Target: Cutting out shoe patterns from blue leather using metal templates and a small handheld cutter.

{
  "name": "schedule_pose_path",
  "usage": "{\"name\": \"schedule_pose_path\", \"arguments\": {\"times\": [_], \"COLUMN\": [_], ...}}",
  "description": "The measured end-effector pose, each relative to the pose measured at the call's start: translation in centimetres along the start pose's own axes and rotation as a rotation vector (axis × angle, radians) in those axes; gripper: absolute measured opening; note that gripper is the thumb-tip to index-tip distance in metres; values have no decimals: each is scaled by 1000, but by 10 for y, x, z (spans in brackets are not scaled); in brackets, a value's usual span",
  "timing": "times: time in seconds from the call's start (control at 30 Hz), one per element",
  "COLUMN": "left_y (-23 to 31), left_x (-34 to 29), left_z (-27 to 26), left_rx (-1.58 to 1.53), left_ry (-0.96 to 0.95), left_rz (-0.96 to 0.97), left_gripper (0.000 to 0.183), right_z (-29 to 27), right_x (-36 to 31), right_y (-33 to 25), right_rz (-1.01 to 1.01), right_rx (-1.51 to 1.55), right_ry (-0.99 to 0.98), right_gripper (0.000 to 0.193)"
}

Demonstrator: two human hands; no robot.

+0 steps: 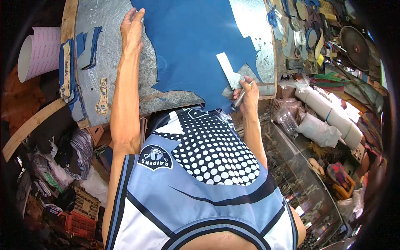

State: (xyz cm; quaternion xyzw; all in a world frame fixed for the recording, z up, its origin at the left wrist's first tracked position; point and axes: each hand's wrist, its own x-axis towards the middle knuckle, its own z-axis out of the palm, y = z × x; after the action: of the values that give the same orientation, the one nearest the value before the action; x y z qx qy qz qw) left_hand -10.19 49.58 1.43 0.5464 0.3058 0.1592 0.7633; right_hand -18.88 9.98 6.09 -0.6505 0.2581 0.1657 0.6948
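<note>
A large blue sheet (196,46), leather-like with an irregular cut outline, lies over the grey metal worktop (112,46) and hangs past its near edge. My left hand (132,29) is at the sheet's far left edge, its fingers closed on that edge. At the near right of the sheet, my right hand (249,93) is closed around a short cylindrical metal-handled tool (239,101) with a dark lower end; the tool's other end is hidden by the fingers. Beneath those fingertips a pale flat strip (226,65) with a wider end rests on the blue sheet.
Blue offcuts (87,48) and tan labelled strips (102,96) lie on the left of the worktop. Rolls, tapes and a round fan (355,48) crowd the right side. Wrapped white rolls (329,110) stand lower right; crates (85,204) sit lower left.
</note>
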Motion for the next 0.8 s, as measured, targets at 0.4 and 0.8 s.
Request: {"name": "schedule_pose_path", "arguments": {"times": [0.4,0.8], "left_y": [-2,-12], "left_x": [-1,-58], "left_z": [-9,-7], "left_rx": [-204,79], "left_ry": [80,-104], "left_rz": [-99,-241], "left_gripper": [59,52], "right_z": [0,-5], "right_x": [-5,5], "right_y": [-1,-21], "right_rz": [23,-11], "right_rx": [-65,-186], "right_ry": [14,47], "right_gripper": [28,22]}}
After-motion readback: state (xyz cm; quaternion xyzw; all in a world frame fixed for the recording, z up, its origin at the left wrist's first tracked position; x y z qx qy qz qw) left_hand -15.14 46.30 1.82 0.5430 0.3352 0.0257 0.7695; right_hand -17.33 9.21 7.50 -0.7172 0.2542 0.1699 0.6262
